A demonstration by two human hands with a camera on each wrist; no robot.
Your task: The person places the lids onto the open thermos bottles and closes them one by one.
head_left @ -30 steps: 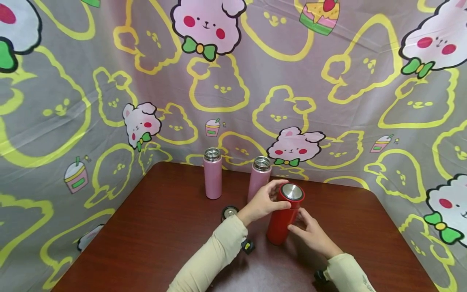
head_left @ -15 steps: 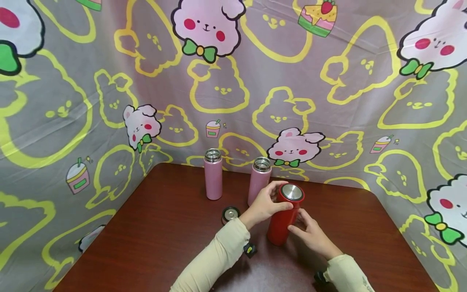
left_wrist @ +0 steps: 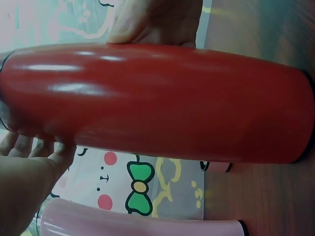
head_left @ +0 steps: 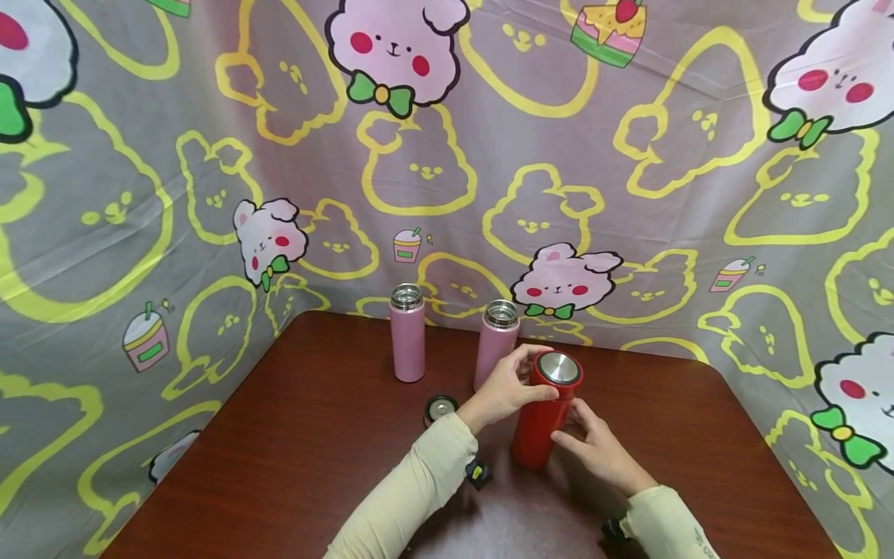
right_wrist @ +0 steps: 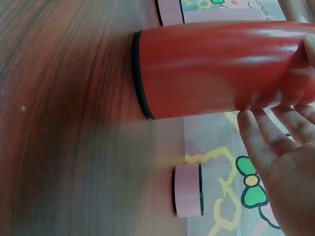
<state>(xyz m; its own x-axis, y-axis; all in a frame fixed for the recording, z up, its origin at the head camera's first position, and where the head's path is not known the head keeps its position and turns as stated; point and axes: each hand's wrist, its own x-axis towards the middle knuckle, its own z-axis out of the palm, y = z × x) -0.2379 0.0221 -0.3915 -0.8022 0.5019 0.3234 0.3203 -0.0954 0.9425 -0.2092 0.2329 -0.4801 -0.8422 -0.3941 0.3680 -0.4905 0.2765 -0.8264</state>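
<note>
A red thermos bottle (head_left: 536, 428) with a steel-topped lid (head_left: 559, 368) stands almost upright on the table. My left hand (head_left: 508, 388) grips its upper end, thumb across the front and fingers round the far side. Lower down, my right hand (head_left: 604, 450) holds the body from the right, with thumb and fingertips against it. The left wrist view shows the red bottle (left_wrist: 162, 103) lying across the picture between both hands. In the right wrist view, fingers (right_wrist: 268, 132) touch the bottle's side near its upper part. Part of each hand is hidden by the bottle.
Two lidless pink bottles, one at left (head_left: 408, 341) and one nearer the hands (head_left: 494, 349), stand at the back. A lid (head_left: 441, 408) lies by the left forearm. A pink, black-edged cap (right_wrist: 188, 191) sits beyond the bottle. Patterned cloth hangs behind the brown table (head_left: 279, 435).
</note>
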